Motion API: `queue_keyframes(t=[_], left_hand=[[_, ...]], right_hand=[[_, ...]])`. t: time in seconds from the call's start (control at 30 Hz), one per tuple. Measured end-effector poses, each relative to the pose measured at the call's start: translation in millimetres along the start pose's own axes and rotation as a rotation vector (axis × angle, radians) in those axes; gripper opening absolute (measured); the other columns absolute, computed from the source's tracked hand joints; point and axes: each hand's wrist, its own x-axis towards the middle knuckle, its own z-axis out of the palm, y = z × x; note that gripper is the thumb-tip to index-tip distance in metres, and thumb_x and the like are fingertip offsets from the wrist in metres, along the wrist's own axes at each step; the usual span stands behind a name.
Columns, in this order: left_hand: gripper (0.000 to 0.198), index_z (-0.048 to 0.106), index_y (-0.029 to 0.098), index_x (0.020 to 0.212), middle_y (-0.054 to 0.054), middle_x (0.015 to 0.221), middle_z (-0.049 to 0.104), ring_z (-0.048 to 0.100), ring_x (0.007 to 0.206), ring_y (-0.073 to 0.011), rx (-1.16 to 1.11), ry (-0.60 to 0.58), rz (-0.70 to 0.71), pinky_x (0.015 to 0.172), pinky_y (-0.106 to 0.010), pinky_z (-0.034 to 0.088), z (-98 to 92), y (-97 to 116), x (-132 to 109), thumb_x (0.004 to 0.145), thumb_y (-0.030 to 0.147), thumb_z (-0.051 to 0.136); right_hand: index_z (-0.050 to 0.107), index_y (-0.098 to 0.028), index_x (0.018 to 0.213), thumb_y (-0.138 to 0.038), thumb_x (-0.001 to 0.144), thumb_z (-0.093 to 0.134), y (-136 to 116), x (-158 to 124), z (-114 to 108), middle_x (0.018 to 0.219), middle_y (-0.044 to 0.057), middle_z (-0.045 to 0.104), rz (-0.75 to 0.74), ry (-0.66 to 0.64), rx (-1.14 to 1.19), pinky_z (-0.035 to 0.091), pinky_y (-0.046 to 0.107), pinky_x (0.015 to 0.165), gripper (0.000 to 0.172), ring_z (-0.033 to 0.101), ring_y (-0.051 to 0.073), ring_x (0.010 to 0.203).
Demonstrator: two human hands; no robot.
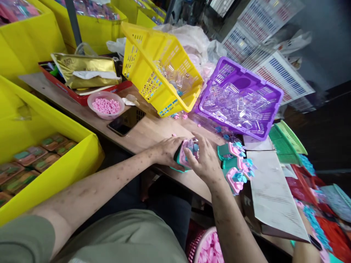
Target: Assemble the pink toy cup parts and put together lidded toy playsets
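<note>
In front of me at the table edge, a small pink-and-green plastic toy (pixel 183 156) with blue parts stands between my hands. My left hand (pixel 168 151) is closed round its left side. The fingers of my right hand (pixel 204 159) curl over the clear plastic cover (pixel 194 140) on the toy and hold it from the right. Some of the toy is hidden behind the fingers. Just right of my right hand stand several similar green-and-pink toys (pixel 231 162) with blue parts and no clear cover that I can make out.
Behind stand a tilted yellow basket (pixel 148 84) and a purple basket (pixel 204 106), both holding clear plastic parts. Leftward lie a phone (pixel 127 121) and a bowl of pink pieces (pixel 106 106). A cardboard flap (pixel 276 193) is at right, near another person's arm (pixel 305 241).
</note>
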Motion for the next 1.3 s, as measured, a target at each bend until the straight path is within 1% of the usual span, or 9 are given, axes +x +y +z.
queue_keyframes(t=[0.07,0.17,0.27,0.37,0.53,0.73,0.87,1.07,1.3], left_hand=[[0.114,0.042,0.024,0.163,-0.018,0.168,0.058,0.056,0.159,-0.04,0.012,-0.008,-0.007,0.138,-0.061,0.035,0.0,0,0,0.07,0.05,0.101],[0.111,0.043,0.022,0.161,-0.019,0.165,0.06,0.058,0.157,-0.0417,0.042,-0.014,-0.032,0.132,-0.061,0.043,-0.9,3,-1,0.07,0.05,0.101],[0.105,0.046,0.022,0.157,-0.018,0.16,0.064,0.061,0.153,-0.0407,0.052,-0.003,-0.007,0.131,-0.06,0.044,-2.3,6,-1,0.07,0.046,0.101],[0.103,0.045,0.024,0.156,-0.018,0.162,0.062,0.06,0.154,-0.0401,0.044,0.004,0.019,0.132,-0.06,0.042,-4.5,9,-2,0.072,0.044,0.101],[0.107,0.045,0.022,0.155,-0.019,0.156,0.066,0.063,0.15,-0.0418,0.07,-0.027,-0.052,0.131,-0.059,0.044,-8.0,15,-4,0.07,0.049,0.105],[0.112,0.042,0.023,0.158,-0.02,0.165,0.059,0.055,0.158,-0.044,0.108,-0.034,-0.079,0.133,-0.06,0.039,-6.2,16,-5,0.069,0.048,0.105],[0.112,0.042,0.021,0.158,-0.019,0.163,0.061,0.056,0.157,-0.0425,0.094,-0.043,-0.082,0.131,-0.058,0.039,-5.6,16,-4,0.069,0.049,0.104],[0.11,0.04,0.024,0.161,-0.018,0.168,0.057,0.049,0.161,-0.0446,0.098,-0.061,-0.106,0.129,-0.068,0.033,-6.4,17,-3,0.072,0.05,0.1],[0.108,0.041,0.026,0.159,-0.016,0.167,0.059,0.05,0.16,-0.0442,0.055,-0.035,-0.079,0.128,-0.068,0.035,-5.0,14,-5,0.073,0.053,0.1]], right_hand=[[0.058,-0.017,0.154,-0.054,0.114,0.051,0,-1,1,0.144,0.022,0.07,-0.025,0.017,-0.026,0.058,0.061,0.117,0.055,0.069,0.038,0.135],[0.061,-0.015,0.15,-0.042,0.115,0.046,-2,0,-3,0.142,0.023,0.071,-0.046,0.002,-0.082,0.058,0.06,0.116,0.047,0.069,0.038,0.133],[0.063,-0.015,0.152,-0.036,0.111,0.05,-8,4,-7,0.141,0.022,0.071,-0.057,0.003,-0.136,0.058,0.061,0.115,0.047,0.069,0.039,0.131],[0.064,-0.016,0.153,-0.032,0.105,0.057,-13,9,-8,0.142,0.022,0.071,-0.086,0.001,-0.159,0.057,0.064,0.116,0.051,0.068,0.041,0.131],[0.067,-0.017,0.152,-0.031,0.1,0.061,-17,13,-9,0.14,0.021,0.071,-0.073,-0.01,-0.151,0.057,0.066,0.115,0.054,0.067,0.042,0.131],[0.069,-0.021,0.149,-0.03,0.098,0.063,-21,8,-10,0.139,0.018,0.073,-0.01,0.009,-0.149,0.057,0.065,0.115,0.052,0.069,0.041,0.131],[0.07,-0.021,0.147,-0.03,0.098,0.063,-22,9,-12,0.139,0.017,0.073,-0.016,-0.002,-0.153,0.058,0.062,0.114,0.051,0.07,0.04,0.129],[0.07,-0.02,0.146,-0.03,0.1,0.061,-22,11,-17,0.135,0.017,0.074,-0.068,-0.028,-0.18,0.058,0.06,0.112,0.048,0.07,0.04,0.126],[0.07,-0.022,0.146,-0.03,0.098,0.062,-27,17,-20,0.136,0.016,0.075,-0.072,-0.078,-0.21,0.058,0.062,0.113,0.049,0.071,0.039,0.124]])
